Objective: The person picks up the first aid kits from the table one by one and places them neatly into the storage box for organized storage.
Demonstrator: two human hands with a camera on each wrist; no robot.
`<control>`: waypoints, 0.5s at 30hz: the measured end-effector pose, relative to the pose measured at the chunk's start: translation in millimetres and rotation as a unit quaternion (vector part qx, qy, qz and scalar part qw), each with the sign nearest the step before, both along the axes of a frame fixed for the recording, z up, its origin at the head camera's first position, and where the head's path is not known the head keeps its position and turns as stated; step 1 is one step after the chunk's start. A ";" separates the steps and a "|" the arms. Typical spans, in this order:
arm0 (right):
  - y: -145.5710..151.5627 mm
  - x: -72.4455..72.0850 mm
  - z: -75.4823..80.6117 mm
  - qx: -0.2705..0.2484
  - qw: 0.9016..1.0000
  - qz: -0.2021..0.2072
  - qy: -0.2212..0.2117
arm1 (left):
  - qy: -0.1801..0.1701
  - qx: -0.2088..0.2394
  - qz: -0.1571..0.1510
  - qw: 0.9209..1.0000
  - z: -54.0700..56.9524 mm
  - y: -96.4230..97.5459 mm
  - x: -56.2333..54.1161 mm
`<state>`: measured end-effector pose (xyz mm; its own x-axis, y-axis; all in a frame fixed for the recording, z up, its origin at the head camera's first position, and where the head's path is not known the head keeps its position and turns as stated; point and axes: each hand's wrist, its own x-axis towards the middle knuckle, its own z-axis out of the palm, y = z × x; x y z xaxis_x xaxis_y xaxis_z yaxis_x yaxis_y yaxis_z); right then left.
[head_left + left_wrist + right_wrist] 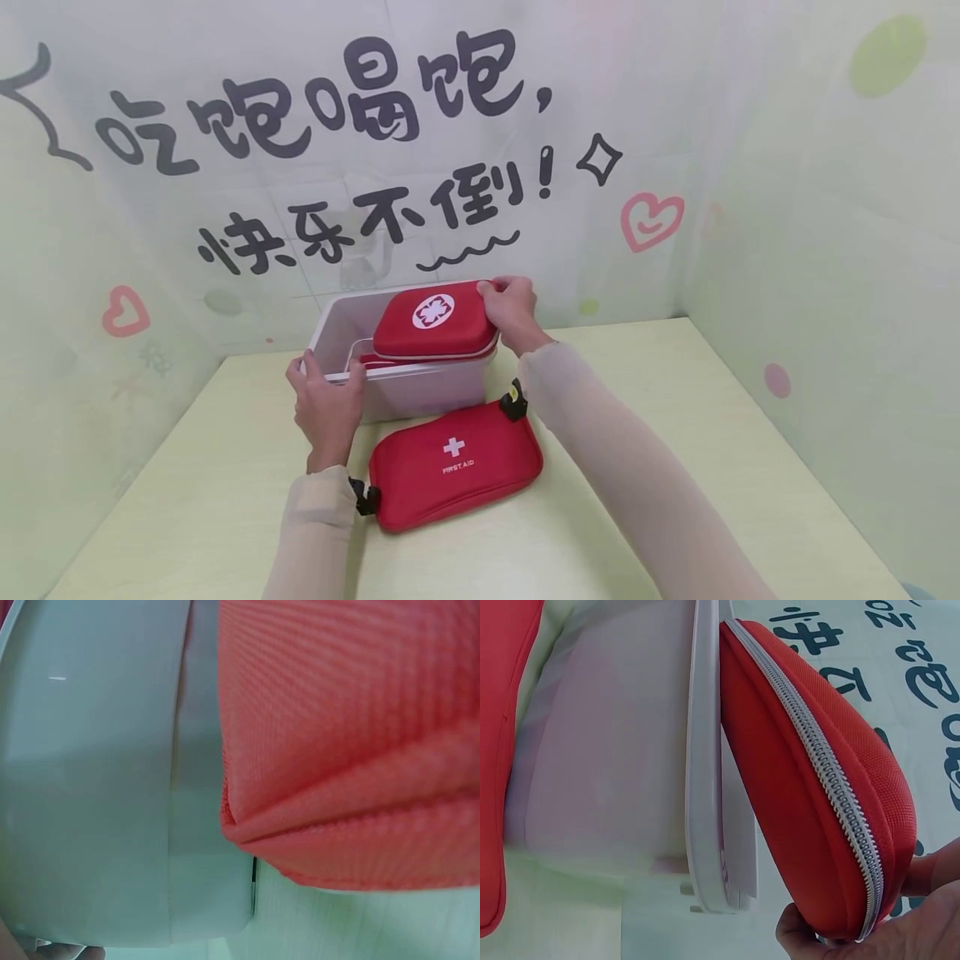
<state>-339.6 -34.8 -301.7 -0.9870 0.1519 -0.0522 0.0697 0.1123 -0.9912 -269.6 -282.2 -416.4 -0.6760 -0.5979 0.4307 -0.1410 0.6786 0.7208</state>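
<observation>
A red zippered first aid case [397,333] with a white round emblem lies across the top of a white bin [427,393], over its right part. My right hand [513,307] grips the case at its far right corner, thumb on top. In the right wrist view the case [795,765] tilts against the bin's rim, its silver zipper closed. My left hand [328,412] holds the bin's front left rim, fingers over the edge. A flat red pouch [450,492] marked FIRST AID lies before the bin; it fills much of the left wrist view.
Inside the bin, another red item [377,361] shows partly under the case. Black camera mounts [513,402] sit at both wrists, close to the pouch. The pale tabletop [675,433] meets a printed wall sheet [585,250] behind the bin, with more sheeting on both sides.
</observation>
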 end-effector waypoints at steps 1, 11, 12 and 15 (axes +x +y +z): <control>-1.4 -0.2 0.3 -0.001 1.000 0.001 -0.002 | 0.000 0.000 0.000 1.000 0.1 0.0 0.1; -12.6 -2.7 0.4 -0.003 1.000 0.003 -0.003 | -0.004 0.002 0.000 1.000 1.0 0.9 0.8; -13.5 -2.3 0.5 -0.004 1.000 0.004 -0.003 | -0.006 0.003 0.000 1.000 1.0 1.1 0.9; -16.1 -1.8 0.6 -0.005 1.000 0.010 0.004 | -0.006 0.003 -0.001 1.000 1.1 1.5 0.9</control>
<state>-341.4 -50.9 -301.1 -0.9904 0.1307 -0.0450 0.0589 0.1047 -0.9928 -268.7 -280.8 -415.4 -0.6823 -0.5992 0.4188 -0.1485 0.6745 0.7232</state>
